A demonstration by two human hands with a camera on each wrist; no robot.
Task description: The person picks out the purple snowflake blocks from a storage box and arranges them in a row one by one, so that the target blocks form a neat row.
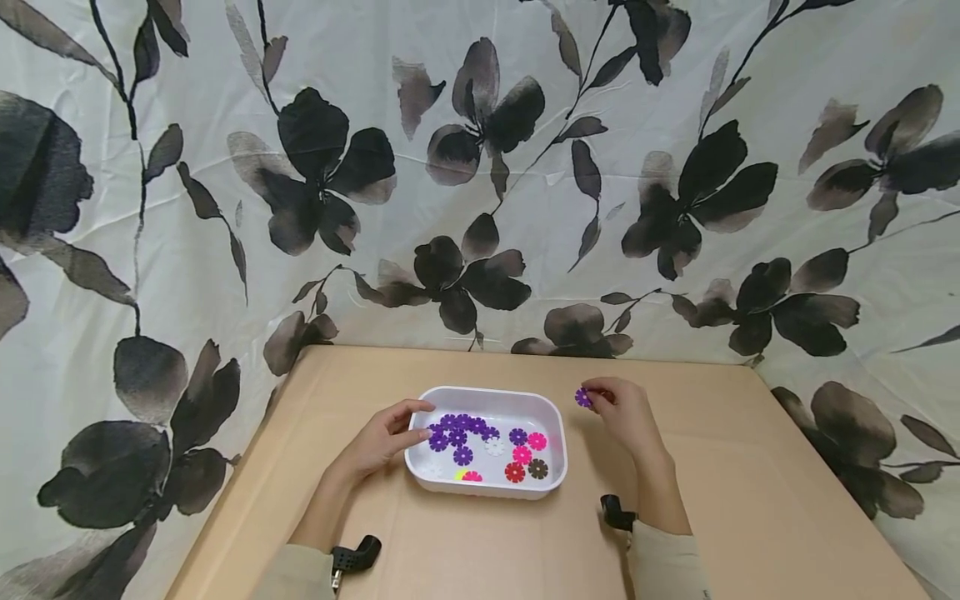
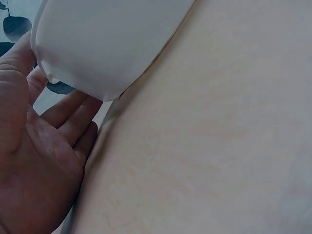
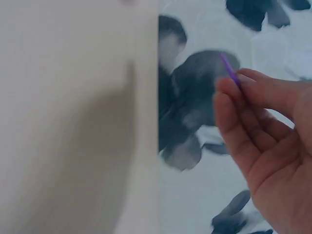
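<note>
A white tray holds flower-shaped pieces: a purple cluster at its left, with pink, red, brown, white and yellow ones around. My left hand touches the tray's left end, thumb and fingers at the rim; the left wrist view shows the hand beside the tray's outer wall. Right of the tray, my right hand pinches one purple flower piece between thumb and fingertips. Edge-on, that thin purple piece shows in the right wrist view, held by the hand.
The tray stands on a light brown table, whose far edge meets a white cloth printed with dark flowers. Black devices are strapped at the left wrist and right wrist.
</note>
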